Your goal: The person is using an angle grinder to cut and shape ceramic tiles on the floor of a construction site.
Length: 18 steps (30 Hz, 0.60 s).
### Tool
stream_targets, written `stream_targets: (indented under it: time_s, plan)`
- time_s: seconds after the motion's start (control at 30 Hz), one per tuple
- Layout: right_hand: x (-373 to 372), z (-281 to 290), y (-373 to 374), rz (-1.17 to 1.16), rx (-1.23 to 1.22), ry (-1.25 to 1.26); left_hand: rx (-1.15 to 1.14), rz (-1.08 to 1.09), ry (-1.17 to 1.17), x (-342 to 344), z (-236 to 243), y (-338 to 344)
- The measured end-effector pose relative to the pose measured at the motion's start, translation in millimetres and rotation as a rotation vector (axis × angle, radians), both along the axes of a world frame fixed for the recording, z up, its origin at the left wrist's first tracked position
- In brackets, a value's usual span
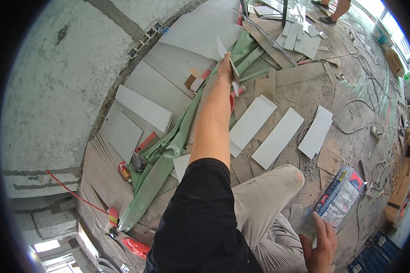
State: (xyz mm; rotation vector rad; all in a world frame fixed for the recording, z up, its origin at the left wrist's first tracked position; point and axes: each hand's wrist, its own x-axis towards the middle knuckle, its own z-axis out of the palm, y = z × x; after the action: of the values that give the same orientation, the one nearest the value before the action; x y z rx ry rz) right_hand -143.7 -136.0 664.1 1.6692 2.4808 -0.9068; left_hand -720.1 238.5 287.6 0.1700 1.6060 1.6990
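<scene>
An indoor renovation site is being indicated by the unfinished wall [68, 82] on the left, loose tiles [278, 138] and a debris-strewn floor [300, 93].

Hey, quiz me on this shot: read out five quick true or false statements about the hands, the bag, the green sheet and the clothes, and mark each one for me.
1. The left hand holds a thin panel. True.
2. The right hand grips a hammer. False: its fingers are spread and nothing shows in its grasp; it is near the blue bag.
3. The green sheet lies to the left of the blue bag. True.
4. The trousers are black. False: they are beige; the sleeve is black.
5. Another person's legs show at the upper right. True.
</scene>
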Motion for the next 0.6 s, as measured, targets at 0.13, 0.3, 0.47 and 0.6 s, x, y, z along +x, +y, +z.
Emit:
stream_targets:
  time_s: [0.13,0.3,0.47,0.6]
  plan:
    - [-2.2,-1.1,-0.1,-0.008,0.009,0.037,0.028,0.004,0.002,-14.1,13.0,-2.8]
    - [0.0,-4.4,3.0,-0.017,0.023,0.022,0.036,-0.011,-0.031,10.6,17.6,-8.3]
    - [-5.4,2.4,8.0,0.003,0.027,0.051,0.106,-0.066,-0.088,9.1,28.6,-26.1]
    - [-6.5,-2.4,8.6,0.057,0.016,0.109,-0.111,-0.127,0.292,-31.0,31.7,-106.6]
